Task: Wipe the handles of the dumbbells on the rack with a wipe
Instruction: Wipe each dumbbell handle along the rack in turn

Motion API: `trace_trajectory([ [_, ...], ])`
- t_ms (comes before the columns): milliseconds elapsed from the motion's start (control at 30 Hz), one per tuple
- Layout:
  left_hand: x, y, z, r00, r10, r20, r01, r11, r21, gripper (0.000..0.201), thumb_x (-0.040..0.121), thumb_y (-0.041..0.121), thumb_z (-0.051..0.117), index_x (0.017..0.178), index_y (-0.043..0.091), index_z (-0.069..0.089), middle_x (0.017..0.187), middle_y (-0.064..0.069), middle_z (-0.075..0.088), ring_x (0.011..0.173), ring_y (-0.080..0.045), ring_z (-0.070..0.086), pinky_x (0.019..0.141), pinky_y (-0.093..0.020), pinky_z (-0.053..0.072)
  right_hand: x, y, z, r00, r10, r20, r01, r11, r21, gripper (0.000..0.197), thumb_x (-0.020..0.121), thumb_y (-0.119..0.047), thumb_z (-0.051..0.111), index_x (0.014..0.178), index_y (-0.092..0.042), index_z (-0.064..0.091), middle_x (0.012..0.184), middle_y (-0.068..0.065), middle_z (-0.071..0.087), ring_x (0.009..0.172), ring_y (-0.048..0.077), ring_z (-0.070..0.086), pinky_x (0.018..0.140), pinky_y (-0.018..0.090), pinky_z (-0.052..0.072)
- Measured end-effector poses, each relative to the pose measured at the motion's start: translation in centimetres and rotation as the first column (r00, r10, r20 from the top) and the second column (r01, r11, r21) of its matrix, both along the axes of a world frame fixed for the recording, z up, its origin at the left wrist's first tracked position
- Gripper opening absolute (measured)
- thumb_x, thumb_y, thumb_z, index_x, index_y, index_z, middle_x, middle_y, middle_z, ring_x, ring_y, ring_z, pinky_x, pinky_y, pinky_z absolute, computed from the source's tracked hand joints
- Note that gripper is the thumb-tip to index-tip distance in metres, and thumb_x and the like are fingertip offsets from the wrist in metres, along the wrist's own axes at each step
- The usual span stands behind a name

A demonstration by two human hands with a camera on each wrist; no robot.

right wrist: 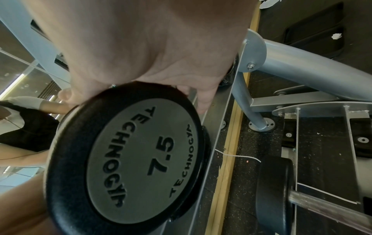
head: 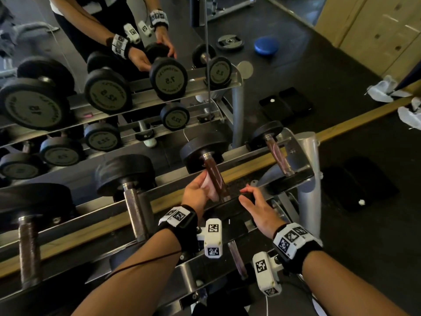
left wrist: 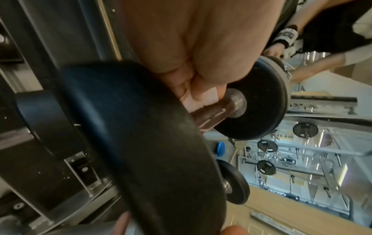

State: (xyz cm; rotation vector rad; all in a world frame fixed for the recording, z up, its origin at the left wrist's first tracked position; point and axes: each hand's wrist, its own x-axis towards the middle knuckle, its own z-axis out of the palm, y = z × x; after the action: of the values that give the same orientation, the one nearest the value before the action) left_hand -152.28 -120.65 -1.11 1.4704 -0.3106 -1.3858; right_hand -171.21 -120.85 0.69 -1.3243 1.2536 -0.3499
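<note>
A 7.5 dumbbell lies on the top tier of the rack (head: 262, 164), its brown handle (head: 214, 173) pointing away from me. My left hand (head: 198, 195) presses a white wipe (head: 211, 193) against the handle's left side; in the left wrist view the folded wipe (left wrist: 203, 98) shows between my fingertips and the handle (left wrist: 213, 112). My right hand (head: 255, 206) cups the top of the near black head (head: 227, 207). The right wrist view shows this head's grey end plate (right wrist: 136, 159) with my right hand (right wrist: 161, 63) lying over its rim.
Other dumbbells lie either side on the same tier: a steel-handled one (head: 134, 208) to the left, a small one (head: 276, 156) to the right. Another handle (head: 238, 258) sits on the tier below. A mirror stands right behind the rack. Black mats (head: 360, 183) lie on the floor at right.
</note>
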Motion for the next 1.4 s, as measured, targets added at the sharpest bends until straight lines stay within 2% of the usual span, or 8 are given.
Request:
trace_trajectory([
  [300, 2.1, -2.2, 0.3, 0.990, 0.132, -0.054, -0.129, 0.990, 0.048, 0.049, 0.100, -0.007, 0.037, 0.143, 0.017, 0.047, 0.131, -0.015, 0.058, 0.116, -0.030, 0.060, 0.073, -0.031, 0.053, -0.1, -0.1, -0.3, 1.000, 0.007, 0.006, -0.007, 1.000, 0.004, 0.027, 0.099, -0.044, 0.047, 0.125, -0.036, 0.041, 0.140, -0.002, 0.041, 0.115, 0.016, 0.049, 0.090, 0.031, 0.038],
  [433, 0.4, -2.5, 0.9, 0.997, 0.060, -0.043, -0.060, 0.998, -0.016, 0.023, 0.102, 0.012, 0.048, 0.114, 0.021, 0.066, 0.117, -0.013, 0.071, 0.105, -0.027, 0.069, 0.083, -0.034, 0.057, -0.2, -0.2, -1.0, 1.000, -0.008, 0.018, 0.008, 1.000, -0.007, 0.030, 0.098, -0.046, 0.049, 0.126, -0.037, 0.042, 0.139, -0.007, 0.039, 0.113, 0.012, 0.049, 0.099, 0.037, 0.040],
  [533, 0.1, -1.0, 0.8, 1.000, 0.003, -0.020, -0.004, 1.000, -0.017, 0.031, 0.101, 0.007, 0.049, 0.130, 0.007, 0.060, 0.120, -0.021, 0.067, 0.105, -0.034, 0.067, 0.084, -0.035, 0.056, -0.3, -0.3, -1.3, 0.999, -0.003, 0.043, 0.004, 1.000, -0.010, 0.028, 0.096, -0.049, 0.049, 0.121, -0.041, 0.043, 0.126, -0.011, 0.044, 0.104, 0.001, 0.048, 0.092, 0.032, 0.041],
  [633, 0.7, 0.7, 0.5, 0.998, -0.065, 0.002, 0.065, 0.998, 0.025, 0.044, 0.098, -0.008, 0.045, 0.138, 0.008, 0.052, 0.124, -0.018, 0.064, 0.105, -0.032, 0.064, 0.091, -0.042, 0.053, -0.4, -0.3, -1.5, 0.998, -0.009, 0.058, 0.009, 1.000, -0.006, 0.025, 0.095, -0.048, 0.050, 0.119, -0.042, 0.044, 0.127, -0.013, 0.044, 0.111, 0.009, 0.051, 0.101, 0.040, 0.043],
  [767, 2.2, 0.9, 0.8, 0.998, 0.003, -0.067, 0.000, 0.999, 0.045, 0.038, 0.097, -0.012, 0.040, 0.106, 0.010, 0.070, 0.091, -0.011, 0.074, 0.077, -0.023, 0.071, 0.066, -0.031, 0.059, -0.2, -0.3, -1.3, 0.998, -0.018, 0.057, 0.017, 1.000, 0.004, 0.025, 0.096, -0.046, 0.051, 0.119, -0.040, 0.044, 0.126, -0.016, 0.045, 0.111, 0.012, 0.052, 0.102, 0.041, 0.043],
  [1033, 0.7, -1.9, 2.2, 0.999, 0.007, -0.043, -0.004, 0.998, 0.058, 0.035, 0.104, 0.009, 0.043, 0.136, -0.003, 0.051, 0.132, -0.030, 0.057, 0.127, -0.043, 0.052, 0.112, -0.051, 0.038, -0.1, -0.3, -1.4, 0.999, -0.021, 0.042, 0.021, 1.000, 0.000, 0.025, 0.098, -0.046, 0.049, 0.121, -0.040, 0.043, 0.127, -0.010, 0.045, 0.113, 0.015, 0.052, 0.100, 0.040, 0.042],
  [1300, 0.6, 1.4, 1.8, 0.981, -0.057, -0.186, 0.071, 0.995, 0.069, 0.028, 0.103, -0.001, 0.038, 0.121, 0.003, 0.059, 0.115, -0.020, 0.061, 0.086, -0.023, 0.063, 0.066, -0.027, 0.059, -0.2, -0.3, -1.7, 0.997, -0.019, 0.075, 0.019, 1.000, 0.007, 0.020, 0.096, -0.048, 0.050, 0.114, -0.044, 0.044, 0.129, -0.015, 0.043, 0.108, 0.006, 0.051, 0.082, 0.024, 0.042],
  [1400, 2.4, 0.6, 2.3, 0.973, -0.018, -0.231, 0.033, 0.997, 0.064, 0.026, 0.105, 0.010, 0.035, 0.102, 0.006, 0.060, 0.080, -0.011, 0.067, 0.062, -0.019, 0.065, 0.053, -0.023, 0.054, -0.1, -0.4, -1.7, 0.997, -0.017, 0.078, 0.016, 1.000, 0.012, 0.019, 0.096, -0.048, 0.050, 0.113, -0.045, 0.044, 0.121, -0.021, 0.043, 0.104, 0.002, 0.050, 0.079, 0.021, 0.040],
])
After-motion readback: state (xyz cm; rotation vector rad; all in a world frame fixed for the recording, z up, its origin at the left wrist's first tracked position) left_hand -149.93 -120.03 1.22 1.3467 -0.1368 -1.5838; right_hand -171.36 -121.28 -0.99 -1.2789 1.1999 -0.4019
